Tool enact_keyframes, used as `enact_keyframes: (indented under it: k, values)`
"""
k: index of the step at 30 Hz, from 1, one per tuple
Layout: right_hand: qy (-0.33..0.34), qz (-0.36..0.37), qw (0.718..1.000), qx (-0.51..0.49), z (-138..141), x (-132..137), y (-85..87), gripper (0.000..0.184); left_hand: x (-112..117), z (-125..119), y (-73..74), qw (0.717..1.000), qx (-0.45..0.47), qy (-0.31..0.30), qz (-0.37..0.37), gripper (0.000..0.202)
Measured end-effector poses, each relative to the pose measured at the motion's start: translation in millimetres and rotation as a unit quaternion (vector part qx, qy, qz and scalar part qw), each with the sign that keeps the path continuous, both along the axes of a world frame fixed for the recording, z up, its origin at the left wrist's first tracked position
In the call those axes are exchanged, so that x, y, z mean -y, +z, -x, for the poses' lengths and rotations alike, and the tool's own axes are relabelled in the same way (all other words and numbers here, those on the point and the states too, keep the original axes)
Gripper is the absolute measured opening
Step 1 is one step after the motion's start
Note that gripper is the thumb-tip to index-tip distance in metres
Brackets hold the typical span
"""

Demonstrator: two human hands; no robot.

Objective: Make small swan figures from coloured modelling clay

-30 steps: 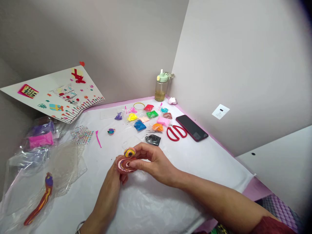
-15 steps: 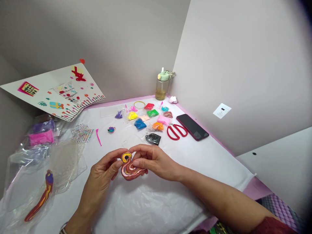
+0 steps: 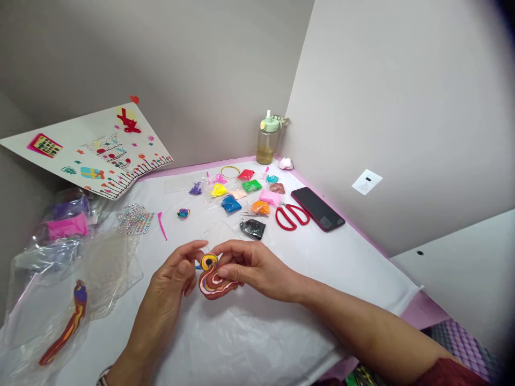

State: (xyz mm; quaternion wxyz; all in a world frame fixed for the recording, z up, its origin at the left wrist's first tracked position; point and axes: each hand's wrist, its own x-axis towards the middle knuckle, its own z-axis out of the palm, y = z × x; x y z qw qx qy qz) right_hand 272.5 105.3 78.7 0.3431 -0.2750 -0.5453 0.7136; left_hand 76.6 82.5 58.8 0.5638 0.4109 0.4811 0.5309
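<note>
My right hand point(image 3: 253, 268) pinches a marbled clay bird point(image 3: 217, 287), thumb on its front and fingers behind. Its body swirls in brown, white and purple; the round head carries a yellow ring around a black eye. A small blue piece sticks out at the left of the head, like a beak. Just left of that, my left hand point(image 3: 177, 268) is apart from the bird, index finger stretched out and thumb drawn back, holding nothing I can see. A marbled clay roll point(image 3: 66, 327) in red, yellow and purple lies on clear plastic to the left.
Several bagged clay pieces, among them a black packet point(image 3: 253, 229), lie beyond my hands. Red scissors point(image 3: 287, 217) and a phone point(image 3: 317, 209) are at right. A bottle point(image 3: 266, 142) stands behind. At left are a pink tool point(image 3: 162, 226), rhinestones point(image 3: 135, 219) and a decorated board point(image 3: 108, 150).
My left hand has let go of the bird's head and drawn slightly left, its index finger straightening. The blue piece at the head now shows. My right hand keeps its hold.
</note>
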Motion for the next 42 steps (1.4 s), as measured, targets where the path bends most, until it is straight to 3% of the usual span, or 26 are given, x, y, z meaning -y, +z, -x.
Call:
enact_keyframes:
  k: [2, 4, 6, 9, 13, 19, 26, 30, 36, 42]
  values:
    - [-0.015, -0.011, 1.000, 0.007, 0, -2, -2.0, 0.029, -4, 1, 1.8, 0.990, 0.113, 0.081, 0.034, 0.033]
    - [-0.022, -0.020, 0.999, 0.017, 0, -3, -4.0, 0.029, -10, 5, 3.9, 0.961, 0.202, 0.165, 0.087, 0.017]
    - [-0.026, -0.026, 0.999, 0.028, 0, -4, -6.0, 0.029, -13, 8, 6.1, 0.945, 0.237, 0.189, 0.123, 0.022]
    - [-0.028, -0.027, 0.999, 0.028, 0, -5, -9.0, 0.029, -11, 6, 9.5, 0.957, 0.222, 0.153, 0.111, 0.029]
    - [-0.030, -0.016, 0.999, 0.008, 1, -7, -11.0, 0.030, -5, -1, 12.2, 0.972, 0.184, 0.121, 0.076, 0.020]
    - [-0.038, 0.009, 0.999, 0.003, 3, -7, -9.1, 0.030, -6, 3, 10.8, 0.974, 0.162, 0.146, 0.061, 0.029]
    - [-0.044, 0.007, 0.999, 0.004, 4, -7, -7.2, 0.028, -5, 1, 8.7, 0.988, 0.114, 0.102, 0.035, 0.037]
    - [-0.048, 0.001, 0.999, 0.001, 3, -7, -5.6, 0.026, -3, 0, 6.3, 0.992, 0.087, 0.091, 0.031, 0.031]
    - [-0.053, 0.010, 0.998, 0.011, 4, -6, -3.9, 0.024, 1, -1, 2.0, 0.997, 0.025, 0.079, 0.011, 0.034]
    - [-0.052, 0.014, 0.999, 0.001, 3, -5, -4.3, 0.024, 3, 2, -7.9, 0.991, -0.086, 0.084, -0.063, 0.037]
